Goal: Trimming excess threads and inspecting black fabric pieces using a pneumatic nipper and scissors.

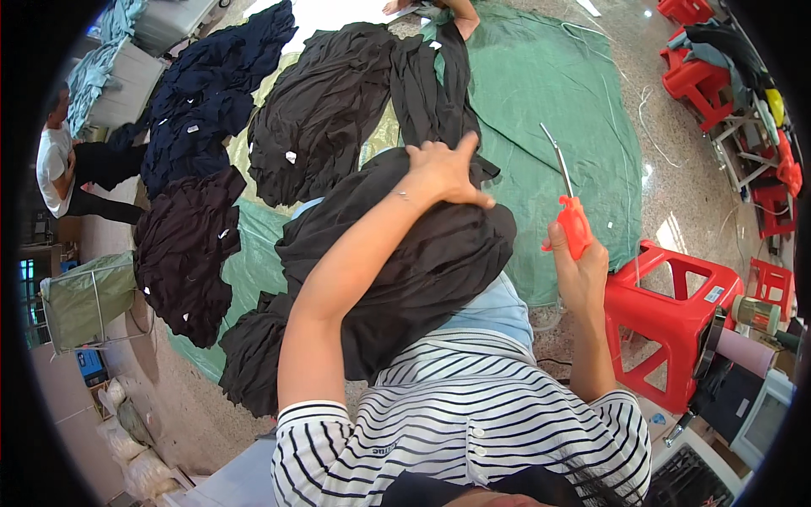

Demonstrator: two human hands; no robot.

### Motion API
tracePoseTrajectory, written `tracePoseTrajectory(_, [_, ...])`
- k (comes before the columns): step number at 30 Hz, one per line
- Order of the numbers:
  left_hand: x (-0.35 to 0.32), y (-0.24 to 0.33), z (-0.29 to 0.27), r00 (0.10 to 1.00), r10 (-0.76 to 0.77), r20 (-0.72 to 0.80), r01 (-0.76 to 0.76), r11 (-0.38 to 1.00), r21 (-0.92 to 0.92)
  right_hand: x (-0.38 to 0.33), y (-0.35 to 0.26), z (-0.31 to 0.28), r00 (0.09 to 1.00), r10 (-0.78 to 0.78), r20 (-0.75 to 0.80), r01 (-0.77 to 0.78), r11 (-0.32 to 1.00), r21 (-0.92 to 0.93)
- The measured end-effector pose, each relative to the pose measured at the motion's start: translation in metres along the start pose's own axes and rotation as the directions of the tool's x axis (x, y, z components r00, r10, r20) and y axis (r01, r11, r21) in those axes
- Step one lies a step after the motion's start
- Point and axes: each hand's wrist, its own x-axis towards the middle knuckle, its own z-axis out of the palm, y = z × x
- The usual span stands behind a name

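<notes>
A black garment (397, 245) lies bunched across my lap, over light blue trousers. My left hand (443, 175) is above its upper part with the fingers spread and the thumb apart; whether it touches the cloth I cannot tell. My right hand (583, 266), raised to the right of the lap, is closed round the orange-red handles of scissors (574, 226). Their narrow metal blades point up and away, over the green sheet (541, 93), apart from the cloth. More black garments (325, 110) are piled beyond my lap, and another dark bundle (258, 351) lies by my left arm.
Navy garments (198, 93) and dark maroon ones (186, 253) lie to the left. A red stool (676, 287) stands close by my right arm. At the far left is a person in a white shirt (55, 165); another person's hand (463, 15) shows at the top edge.
</notes>
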Motion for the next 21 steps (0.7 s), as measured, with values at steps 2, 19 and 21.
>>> tracePoseTrajectory(2, [0.006, 0.003, 0.024, 0.976, 0.152, -0.154, -0.147, 0.988, 0.042, -0.005, 0.002, 0.004, 1.0, -0.015, -0.02, 0.015, 1.0, 0.012])
tracePoseTrajectory(19, [-0.2, -0.255, 0.032, 0.8, -0.323, -0.505, -0.399, 0.342, -0.851, 0.014, 0.028, 0.005, 1.0, 0.025, -0.016, -0.024, 0.999, 0.031])
tracePoseTrajectory(21, [-0.167, -0.241, -0.04, 0.687, -0.536, -0.49, -0.398, 0.286, -0.872, 0.02, 0.031, 0.008, 1.0, 0.024, -0.013, -0.024, 0.999, 0.041])
